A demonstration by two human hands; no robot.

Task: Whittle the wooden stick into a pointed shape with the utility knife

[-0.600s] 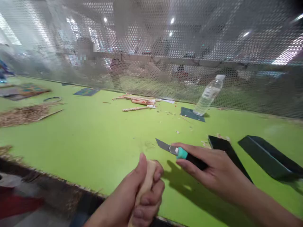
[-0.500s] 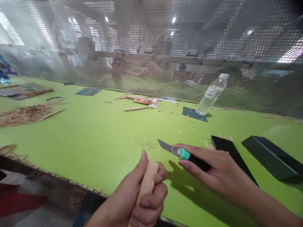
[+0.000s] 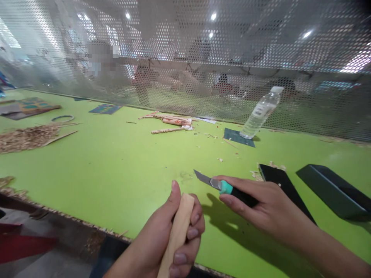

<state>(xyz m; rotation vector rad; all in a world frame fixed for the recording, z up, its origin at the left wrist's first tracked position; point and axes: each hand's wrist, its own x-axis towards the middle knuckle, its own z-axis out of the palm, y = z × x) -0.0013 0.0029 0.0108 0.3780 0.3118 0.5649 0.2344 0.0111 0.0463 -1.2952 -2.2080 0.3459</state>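
Near the front edge of the green table, my left hand [image 3: 171, 235] is closed around a pale strip of wood [image 3: 179, 229], whose squared upper end sticks out between thumb and fingers. To its right, my right hand [image 3: 261, 197] grips a utility knife [image 3: 226, 188] with a black and teal handle. The knife's blade [image 3: 203, 177] is out and points up and left, above the tabletop and apart from the wood. Beyond my right hand lies a flat black object like a phone [image 3: 285, 187], partly covered by the hand and forearm.
A dark long box [image 3: 333, 189] lies at the right. A tilted water bottle [image 3: 261, 114] leans at the perforated metal screen [image 3: 179, 50], over dark sandpaper [image 3: 234, 136]. Carved sticks [image 3: 171, 129] lie mid-back; wood shavings [image 3: 29, 137] are heaped at left, near a ring [image 3: 63, 118].
The fingers of my left hand have loosened and shifted on the wood, leaving more of its face showing. My right hand and the knife stay nearly still. The view has shifted slightly.
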